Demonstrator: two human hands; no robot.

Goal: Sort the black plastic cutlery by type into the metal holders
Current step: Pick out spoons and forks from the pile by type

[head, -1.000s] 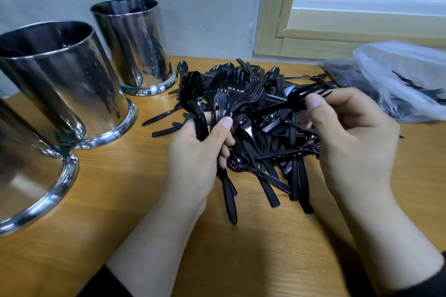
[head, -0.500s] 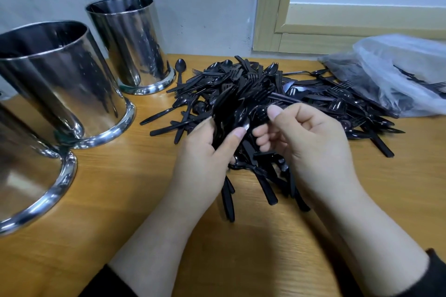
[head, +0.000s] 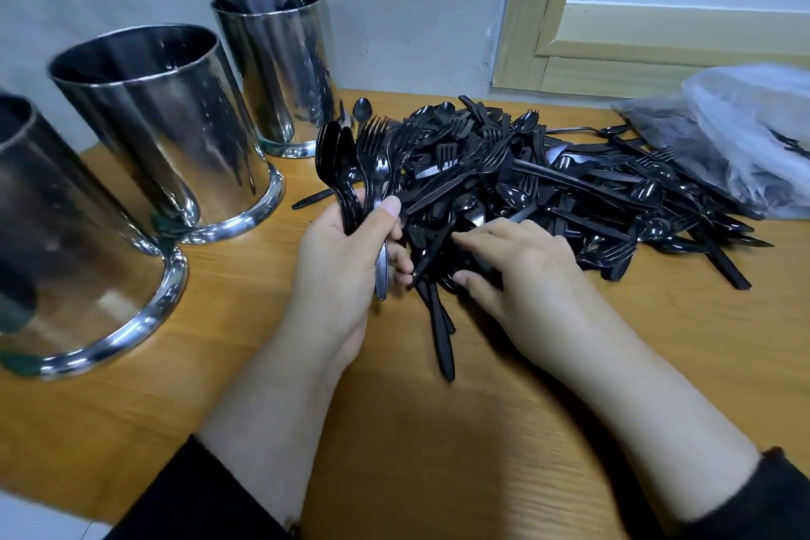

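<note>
Cutlery lies in a loose black pile (head: 548, 189) on the wooden worktop (head: 219, 364), directly ahead of and to the right of the right hand (head: 521, 272), whose fingers (head: 471, 238) are bent down into the near edge of the heap; whether they have closed on a piece cannot be told, as the tips are buried among handles. The left hand (head: 337, 263) is clamped around a bunch of spoons and forks (head: 359, 162), thumb pressed across the handles, heads standing up and away from the person, handle ends poking out below the palm. The bunch's long axis points roughly toward the far holder (head: 276, 66), which stands just beyond and left of those heads; the middle holder (head: 162, 127) is to the left of the left hand's fingers, and the near holder (head: 65, 241) is further left and closer to the person. So the left hand is the nearer one for any drop into a holder. The held bunch looks mixed, so it probably needs splitting first. Loose knives and handles jut from the pile between the two hands. A clear plastic bag (head: 745, 136) with more cutlery sits far right, beyond the pile.
</note>
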